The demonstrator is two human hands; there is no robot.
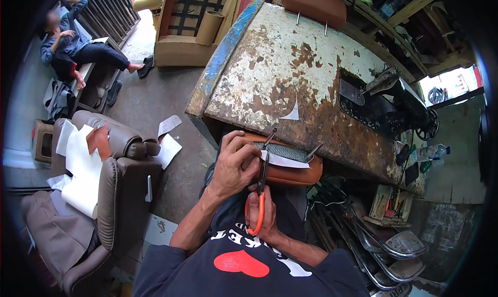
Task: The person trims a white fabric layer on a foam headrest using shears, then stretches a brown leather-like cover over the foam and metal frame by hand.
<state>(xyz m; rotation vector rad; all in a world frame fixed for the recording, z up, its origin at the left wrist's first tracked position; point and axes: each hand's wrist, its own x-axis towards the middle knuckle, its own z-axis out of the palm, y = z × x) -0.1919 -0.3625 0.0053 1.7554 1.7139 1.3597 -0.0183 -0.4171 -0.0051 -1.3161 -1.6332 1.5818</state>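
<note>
A brown headrest [290,175] lies in my lap against the table's near edge, its two metal posts pointing up. Between the posts shows a grey-green patterned panel [281,150]. Along it runs a white strip of material [290,161], its left end at my left fingertips. My left hand [236,164] has its fingers curled and pressed on the headrest's left end, pinching the strip there. In my right hand [265,217] are scissors with orange handles [261,214]. Their dark blades point away from me and cross the strip near its left end; whether they cut into it I cannot tell.
A worn table [249,84] carries a black sewing machine [402,99], a white scrap [292,111] and another brown headrest [315,6]. At left stands a brown armchair [122,193] with white sheets. A person [78,42] sits far left. Metal frames [391,260] lie at lower right.
</note>
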